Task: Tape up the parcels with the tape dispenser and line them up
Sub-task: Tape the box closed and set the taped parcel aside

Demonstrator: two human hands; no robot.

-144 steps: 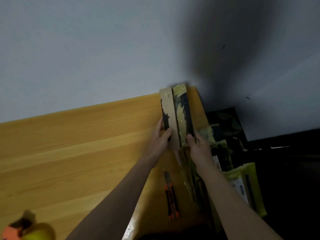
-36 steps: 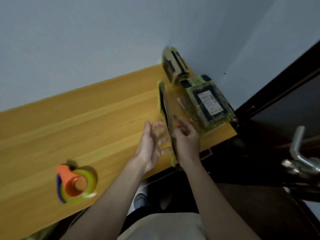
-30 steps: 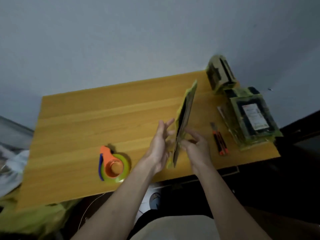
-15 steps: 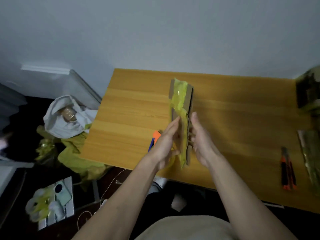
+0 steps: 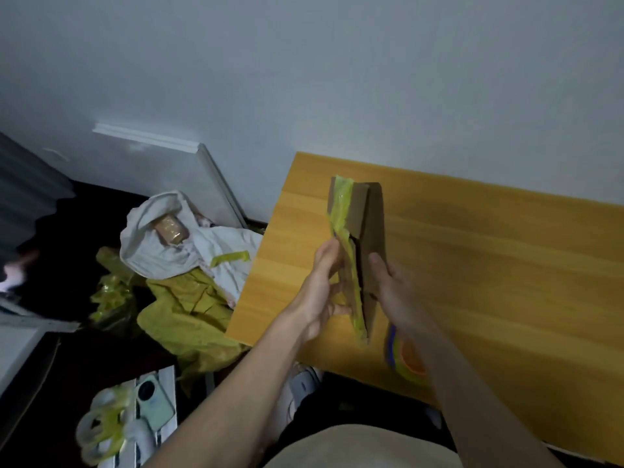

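Observation:
A flat cardboard parcel (image 5: 363, 231) with strips of yellow-green tape stands on edge above the left part of the wooden table (image 5: 489, 265). My left hand (image 5: 320, 292) presses its left face with straight fingers, thumb near the lower edge. My right hand (image 5: 391, 285) lies flat against its right face. The orange and blue tape dispenser (image 5: 405, 356) with a yellow-green roll lies on the table near the front edge, partly hidden behind my right forearm.
Left of the table, on the floor, lie a white cloth bundle (image 5: 189, 241) with a brown tape roll, crumpled yellow-green wrapping (image 5: 189, 312), several tape rolls (image 5: 101, 423) and a phone (image 5: 152, 403). A white wall rises behind the table.
I lifted one flat parcel from the right end of the table and carried it on edge to the left end. The view swung left; the stack and the knife left the frame.

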